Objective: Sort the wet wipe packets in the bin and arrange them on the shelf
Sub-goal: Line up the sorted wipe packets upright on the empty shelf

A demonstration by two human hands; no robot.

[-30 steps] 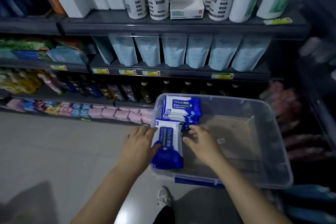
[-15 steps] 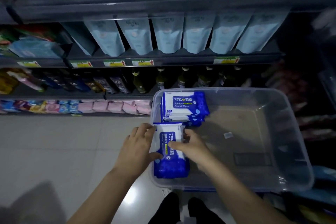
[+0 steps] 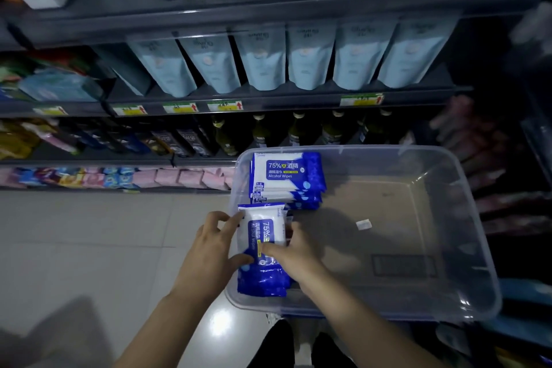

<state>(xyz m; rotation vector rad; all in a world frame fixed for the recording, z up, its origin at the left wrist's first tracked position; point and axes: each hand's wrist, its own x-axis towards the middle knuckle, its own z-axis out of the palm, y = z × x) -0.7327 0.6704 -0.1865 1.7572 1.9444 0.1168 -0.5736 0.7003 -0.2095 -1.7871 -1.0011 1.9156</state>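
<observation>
1. A pile of wipe packets (image 3: 263,248), blue and white, sits between the two hands. It is in the near left corner of the clear bin (image 3: 388,149).
2. The left hand (image 3: 209,254) holds the pile's left side with bent fingers and thumb.
3. The right hand (image 3: 295,254) holds the pile's right side, and its thumb is on the top packet.
4. A second pile (image 3: 286,179) lies flat in the bin just past the fingertips.
5. Far past the hands, a dark shelf (image 3: 298,100) holds light blue pouches (image 3: 310,60), with bottles (image 3: 260,131) lower down.
6. The pale floor (image 3: 89,248) is left of the left hand.
</observation>
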